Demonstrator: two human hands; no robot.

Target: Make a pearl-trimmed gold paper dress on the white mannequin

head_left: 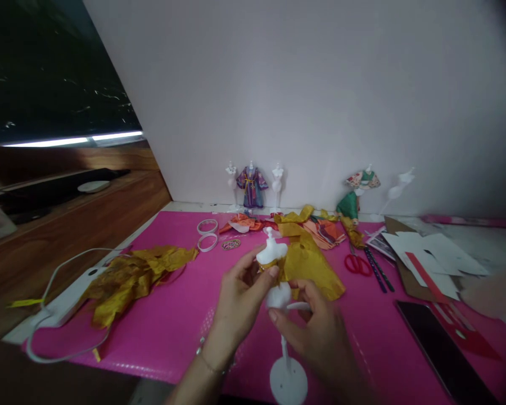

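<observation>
A small white doll mannequin on a round white base stands before me, leaning slightly. Around its chest runs a band of gold fabric. My left hand is closed around the chest, its thumb pressing on the band. Lower down, my right hand closes at the hips with thumb and fingers. A narrow white piece passes between those fingers; I cannot tell what it is. Just behind the mannequin, a larger sheet of gold fabric lies on the pink mat.
Crumpled gold fabric lies left beside a white cable. Two tape rolls, red scissors and orange scraps lie farther back. A phone and papers sit right. Dressed mannequins stand by the wall.
</observation>
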